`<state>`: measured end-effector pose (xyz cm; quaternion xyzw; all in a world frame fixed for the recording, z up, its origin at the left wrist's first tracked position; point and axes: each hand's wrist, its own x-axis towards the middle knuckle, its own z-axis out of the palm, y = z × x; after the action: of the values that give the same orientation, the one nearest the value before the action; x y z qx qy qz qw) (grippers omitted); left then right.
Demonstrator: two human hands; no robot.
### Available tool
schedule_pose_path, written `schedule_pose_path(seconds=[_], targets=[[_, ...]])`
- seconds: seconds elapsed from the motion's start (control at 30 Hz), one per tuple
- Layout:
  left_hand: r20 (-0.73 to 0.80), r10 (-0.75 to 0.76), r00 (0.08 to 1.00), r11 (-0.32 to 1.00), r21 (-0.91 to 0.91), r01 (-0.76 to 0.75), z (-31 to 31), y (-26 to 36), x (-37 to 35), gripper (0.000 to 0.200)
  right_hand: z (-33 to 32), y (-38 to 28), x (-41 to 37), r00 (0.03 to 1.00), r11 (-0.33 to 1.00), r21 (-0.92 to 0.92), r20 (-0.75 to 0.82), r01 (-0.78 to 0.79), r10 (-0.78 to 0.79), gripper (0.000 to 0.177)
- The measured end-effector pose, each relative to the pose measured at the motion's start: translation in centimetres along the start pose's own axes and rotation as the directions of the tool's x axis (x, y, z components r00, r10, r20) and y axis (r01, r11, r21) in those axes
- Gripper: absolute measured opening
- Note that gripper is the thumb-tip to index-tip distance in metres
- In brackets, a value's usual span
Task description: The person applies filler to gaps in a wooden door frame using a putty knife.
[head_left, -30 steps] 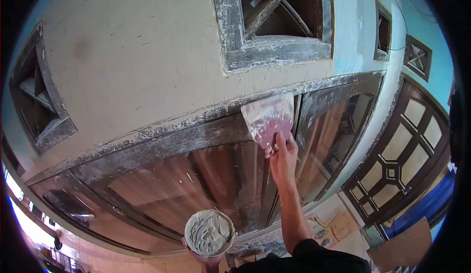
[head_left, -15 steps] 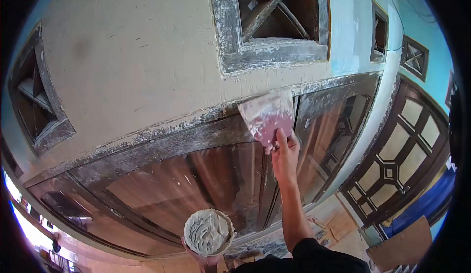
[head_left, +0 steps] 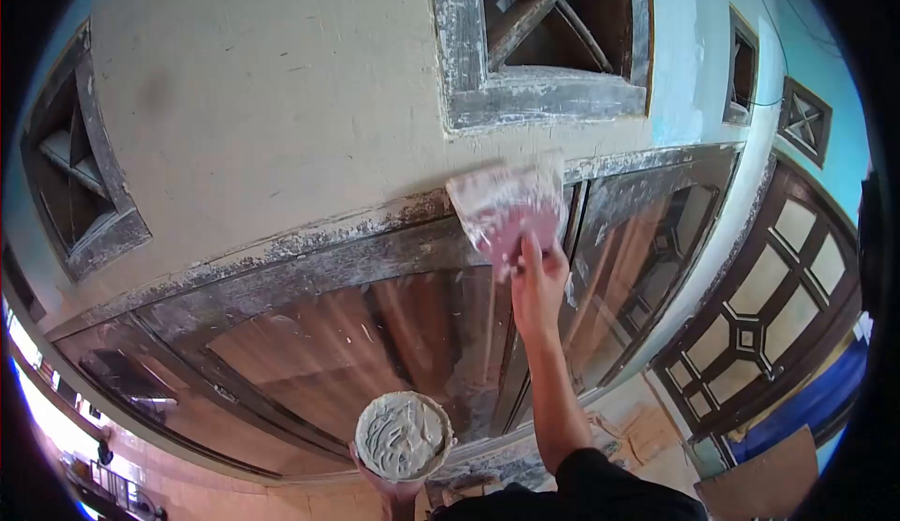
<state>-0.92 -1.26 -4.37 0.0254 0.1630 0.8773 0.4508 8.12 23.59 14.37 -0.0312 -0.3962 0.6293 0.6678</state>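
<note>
A pink putty scraper (head_left: 518, 214), its blade smeared with pale filler, is pinched in my right hand (head_left: 539, 287). The blade lies at the lower edge of the plastered wall (head_left: 281, 118), overlapping the weathered wooden frame (head_left: 375, 263) above the glazed panels. Low in the view, my left hand (head_left: 398, 488) supports a round tub (head_left: 446, 460) from beneath. Grey-white putty (head_left: 403, 435) fills the tub, its surface ridged. Most of my left fingers are hidden under the tub.
Above the scraper is a wooden vent with crossed bars (head_left: 553, 104); another vent (head_left: 84, 174) is at left. A dark panelled door (head_left: 759, 305) stands at right, near a blue cloth (head_left: 797, 409) and a brown board (head_left: 764, 483). Tiled floor (head_left: 309, 502) shows below.
The scraper and my right hand have shifted slightly left and up along the wall's lower edge. The view has turned a little, and the tub stays in my left hand.
</note>
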Motion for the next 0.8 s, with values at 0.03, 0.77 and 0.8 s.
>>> schedule_pose_path(seconds=[0.03,0.77,0.8], targets=[[-0.017,0.004,1.000,0.999,0.034,-0.003,-0.4,0.1,-0.1,0.069,0.9,-0.1,0.8,0.998,0.999,-0.013,0.034,0.044,-0.043,0.011],[0.038,-0.008,0.999,0.999,-0.038,0.009,0.8,0.7,0.0,0.069,-1.8,5.1,-4.1,0.999,0.996,-0.079,-0.027,-0.045,0.043,0.012],[0.004,0.029,1.000,0.999,-0.020,-0.029,1.3,0.6,-0.3,0.069,-1.4,4.8,-4.3,0.995,0.997,-0.047,-0.075,-0.069,0.065,0.012]])
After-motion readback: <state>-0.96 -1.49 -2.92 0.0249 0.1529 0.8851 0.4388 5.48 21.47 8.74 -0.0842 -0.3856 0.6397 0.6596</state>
